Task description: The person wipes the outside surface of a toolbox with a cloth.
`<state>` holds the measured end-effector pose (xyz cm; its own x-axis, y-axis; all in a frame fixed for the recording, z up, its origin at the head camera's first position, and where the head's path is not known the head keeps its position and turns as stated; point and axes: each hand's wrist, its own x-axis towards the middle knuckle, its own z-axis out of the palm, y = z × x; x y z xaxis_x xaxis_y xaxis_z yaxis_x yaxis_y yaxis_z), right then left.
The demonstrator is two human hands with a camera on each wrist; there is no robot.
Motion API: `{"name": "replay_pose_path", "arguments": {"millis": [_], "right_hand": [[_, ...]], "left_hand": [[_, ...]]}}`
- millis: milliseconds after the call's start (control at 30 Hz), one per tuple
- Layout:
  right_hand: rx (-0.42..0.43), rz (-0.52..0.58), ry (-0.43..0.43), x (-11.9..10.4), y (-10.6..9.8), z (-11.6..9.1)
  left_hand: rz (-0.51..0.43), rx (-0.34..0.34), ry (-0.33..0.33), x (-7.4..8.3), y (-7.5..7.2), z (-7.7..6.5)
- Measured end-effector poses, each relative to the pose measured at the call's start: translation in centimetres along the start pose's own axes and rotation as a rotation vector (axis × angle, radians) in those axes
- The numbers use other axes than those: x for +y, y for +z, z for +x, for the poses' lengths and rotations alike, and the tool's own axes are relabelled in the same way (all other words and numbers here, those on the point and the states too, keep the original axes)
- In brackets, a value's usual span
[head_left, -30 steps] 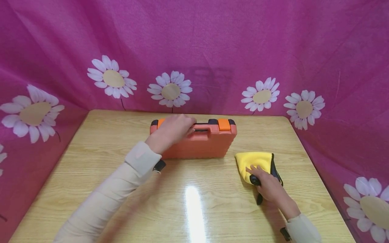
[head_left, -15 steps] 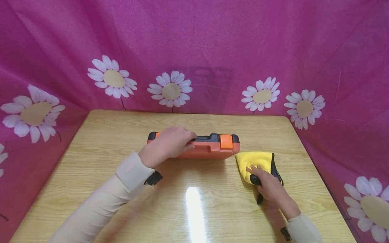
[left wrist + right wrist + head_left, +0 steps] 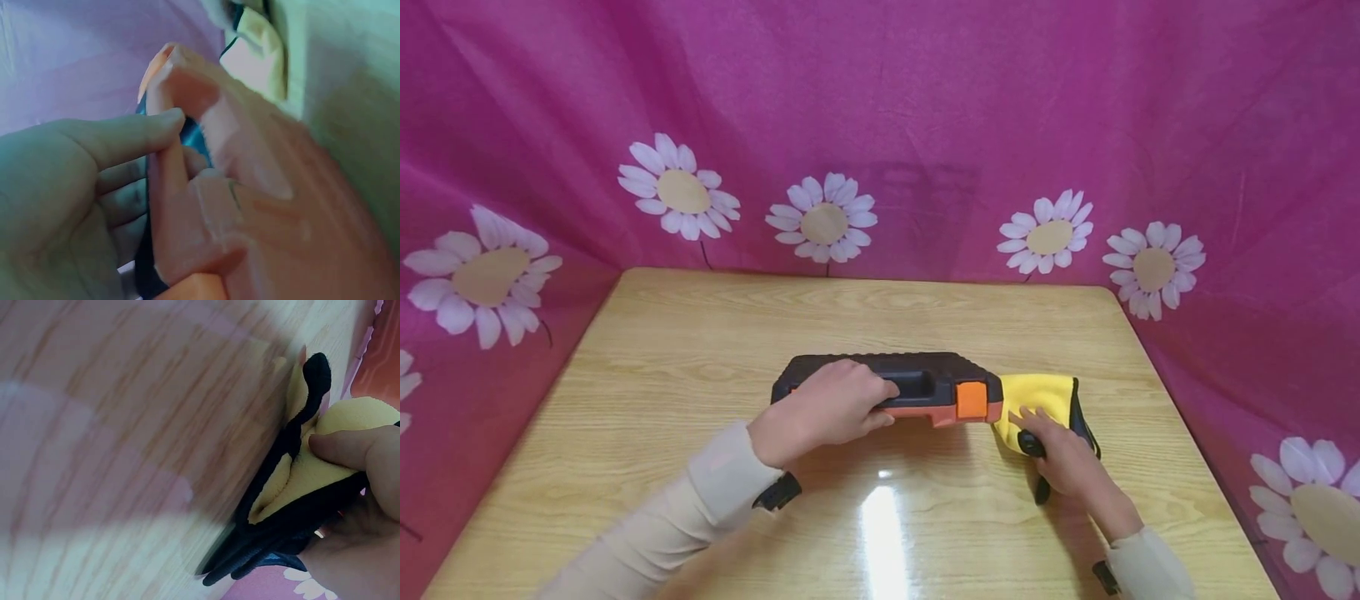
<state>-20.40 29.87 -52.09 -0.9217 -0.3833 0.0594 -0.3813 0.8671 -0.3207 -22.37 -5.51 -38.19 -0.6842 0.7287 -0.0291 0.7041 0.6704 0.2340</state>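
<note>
My left hand (image 3: 831, 408) grips the handle of a plastic tool case (image 3: 947, 367), which has a black lid side, a reddish-orange side and orange latches. The case is tilted, black side facing up. In the left wrist view the thumb and fingers wrap the orange handle bar (image 3: 169, 169). Right of the case, my right hand (image 3: 1063, 454) holds a folded yellow cloth (image 3: 1037, 396) with black edging. From the right wrist, the thumb presses into the yellow cloth (image 3: 325, 469); most other fingers are hidden. The case's right end overlaps the cloth's left edge in the head view.
A wooden table (image 3: 700, 333) lies under everything, with a bright light reflection near its front. Pink curtain (image 3: 917, 108) with white daisies borders the back and both sides.
My left hand has drawn the case nearer and tipped it, so its black side shows now instead of the reddish-orange face. The right hand and cloth have stayed in place.
</note>
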Motion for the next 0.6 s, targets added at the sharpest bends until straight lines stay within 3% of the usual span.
{"name": "replay_pose_path", "arguments": {"millis": [133,300,600], "right_hand": [[0.002,0.012,-0.003,0.1,0.1,0.0],[0.004,0.004,-0.017,0.2,0.1,0.0],[0.014,0.002,-0.02,0.3,0.1,0.0]], "left_hand": [[0.056,0.022,0.018,0.0,2.1,0.1],[0.108,0.048,-0.006,-0.5,5.1,0.4],[0.129,0.214,0.015,-0.6,9.7,0.9]]}}
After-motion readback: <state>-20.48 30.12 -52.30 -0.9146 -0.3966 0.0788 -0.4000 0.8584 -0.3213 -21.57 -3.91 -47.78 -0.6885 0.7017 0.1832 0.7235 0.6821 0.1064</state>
